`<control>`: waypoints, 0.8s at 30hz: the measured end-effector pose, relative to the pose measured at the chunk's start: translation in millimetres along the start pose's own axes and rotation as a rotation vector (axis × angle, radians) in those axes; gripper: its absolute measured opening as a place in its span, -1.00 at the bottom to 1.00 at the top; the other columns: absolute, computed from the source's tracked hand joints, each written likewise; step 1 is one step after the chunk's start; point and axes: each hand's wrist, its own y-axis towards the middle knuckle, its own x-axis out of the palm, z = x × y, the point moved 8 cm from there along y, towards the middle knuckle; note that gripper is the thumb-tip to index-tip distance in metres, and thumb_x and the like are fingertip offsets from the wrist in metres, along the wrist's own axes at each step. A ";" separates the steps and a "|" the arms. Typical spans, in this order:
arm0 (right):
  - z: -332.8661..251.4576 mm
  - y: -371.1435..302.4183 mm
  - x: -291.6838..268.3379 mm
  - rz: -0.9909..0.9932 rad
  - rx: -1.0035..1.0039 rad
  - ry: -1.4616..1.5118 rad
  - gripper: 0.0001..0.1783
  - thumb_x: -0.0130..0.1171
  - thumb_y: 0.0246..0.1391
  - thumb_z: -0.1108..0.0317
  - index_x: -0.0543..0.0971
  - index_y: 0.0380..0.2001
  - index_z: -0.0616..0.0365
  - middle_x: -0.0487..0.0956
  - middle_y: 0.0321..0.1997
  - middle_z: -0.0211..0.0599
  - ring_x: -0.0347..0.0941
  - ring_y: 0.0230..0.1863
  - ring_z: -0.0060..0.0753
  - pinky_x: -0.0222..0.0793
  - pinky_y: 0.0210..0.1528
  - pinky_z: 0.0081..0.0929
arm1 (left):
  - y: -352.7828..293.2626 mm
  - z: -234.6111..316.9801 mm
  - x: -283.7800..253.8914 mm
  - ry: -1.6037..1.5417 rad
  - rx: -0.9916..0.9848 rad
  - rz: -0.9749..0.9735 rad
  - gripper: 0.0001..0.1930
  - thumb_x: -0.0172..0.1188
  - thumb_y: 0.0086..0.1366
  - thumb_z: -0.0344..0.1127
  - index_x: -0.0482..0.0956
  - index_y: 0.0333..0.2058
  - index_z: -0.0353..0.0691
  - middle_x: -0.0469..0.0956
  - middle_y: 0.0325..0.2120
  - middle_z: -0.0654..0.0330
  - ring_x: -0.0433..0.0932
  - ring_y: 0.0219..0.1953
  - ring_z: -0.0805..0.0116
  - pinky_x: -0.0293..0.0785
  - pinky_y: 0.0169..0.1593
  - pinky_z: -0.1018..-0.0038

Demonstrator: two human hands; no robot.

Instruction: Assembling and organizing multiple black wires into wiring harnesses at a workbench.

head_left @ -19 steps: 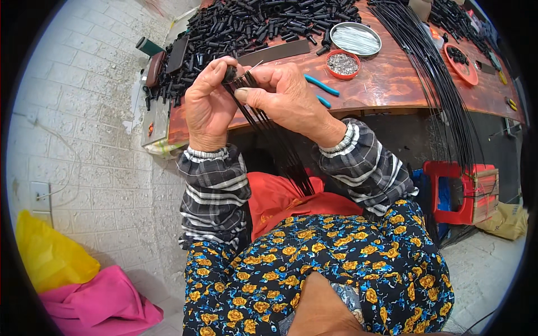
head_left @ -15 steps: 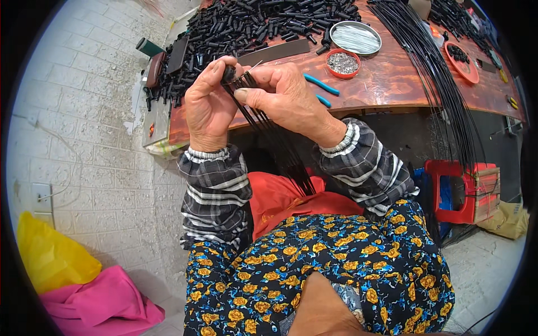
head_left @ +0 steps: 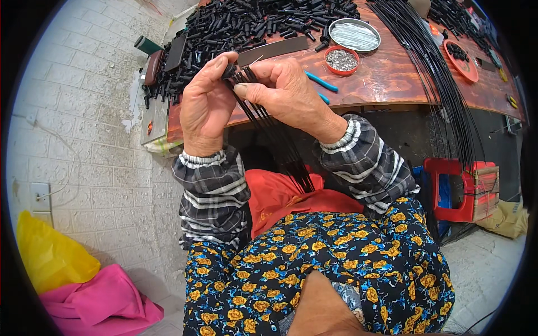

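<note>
My left hand [head_left: 206, 109] is closed, pinching a small round black part [head_left: 228, 71] between thumb and fingertips. Against it, my right hand [head_left: 291, 95] is closed around the upper ends of a bundle of thin black rods [head_left: 277, 140], its thumb laid across them. The rods slant down from both hands to the red cloth [head_left: 274, 193] on my lap. A thin pale pin or wire [head_left: 256, 59] sticks up by my right fingertips; which finger holds it I cannot tell. Both hands are raised over the table's near edge.
Black tubular parts [head_left: 258, 22] are heaped on the wooden table [head_left: 386, 84]. Nearby are a dark flat bar [head_left: 273, 51], blue-handled pliers [head_left: 322, 83], a red dish of small metal bits [head_left: 342, 60] and a round tin of white strips [head_left: 355, 36]. Long black rods [head_left: 431, 84] overhang the table's edge.
My left hand has shifted slightly left and down, and the gap between the hands is a little wider. Both hands keep their hold on the black part and rods.
</note>
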 end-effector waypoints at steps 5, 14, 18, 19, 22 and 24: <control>3.8 2.3 1.6 -0.004 0.010 0.014 -0.85 0.21 0.04 0.43 0.53 -0.54 0.27 0.40 -0.61 -0.64 0.25 -0.54 -0.84 0.15 -0.57 -0.70 | -9.1 1.7 -4.5 0.122 0.056 0.101 -0.79 0.14 0.30 -0.34 0.56 -0.19 -0.36 0.57 -0.31 0.25 0.50 -0.24 0.46 0.39 -0.07 0.48; -1.1 2.8 -0.4 0.043 -0.021 -0.074 -0.79 0.24 0.02 0.37 0.51 -0.58 0.25 0.35 -0.64 -0.65 0.18 -0.56 -0.83 0.08 -0.58 -0.69 | -6.2 5.9 -0.7 0.192 0.075 0.009 -0.78 0.14 0.31 -0.32 0.56 -0.19 -0.38 0.56 -0.33 0.22 0.50 -0.29 0.48 0.40 -0.12 0.50; -6.1 3.7 -4.8 0.025 -0.020 -0.181 -0.80 0.26 0.01 0.37 0.52 -0.56 0.27 0.37 -0.64 -0.64 0.19 -0.56 -0.83 0.08 -0.59 -0.69 | -15.7 3.4 8.5 0.201 0.036 0.012 -0.79 0.15 0.29 -0.38 0.55 -0.17 -0.40 0.56 -0.30 0.20 0.50 -0.25 0.47 0.42 -0.09 0.51; -5.8 4.3 -3.9 0.029 -0.021 -0.181 -0.80 0.26 0.01 0.37 0.52 -0.56 0.27 0.37 -0.64 -0.64 0.19 -0.56 -0.83 0.08 -0.59 -0.69 | -18.1 3.4 11.1 0.263 0.065 0.004 -0.78 0.16 0.27 -0.42 0.54 -0.14 -0.41 0.55 -0.29 0.19 0.51 -0.24 0.46 0.43 -0.07 0.52; -4.4 5.1 -6.2 0.098 -0.043 -0.019 -0.75 0.24 -0.09 0.36 0.48 -0.69 0.28 0.37 -0.77 -0.48 0.20 -0.66 -0.77 0.09 -0.66 -0.58 | -17.3 2.0 10.2 0.306 0.111 0.001 -0.75 0.17 0.25 -0.47 0.53 -0.10 -0.42 0.54 -0.25 0.18 0.51 -0.21 0.44 0.43 -0.05 0.53; -0.8 7.4 -2.9 0.012 -0.022 0.148 -0.77 0.24 -0.04 0.38 0.50 -0.65 0.27 0.40 -0.72 -0.54 0.21 -0.64 -0.79 0.09 -0.65 -0.63 | -17.6 2.7 7.2 0.290 0.133 0.008 -0.74 0.17 0.24 -0.49 0.52 -0.08 -0.43 0.54 -0.23 0.17 0.51 -0.20 0.43 0.43 -0.04 0.53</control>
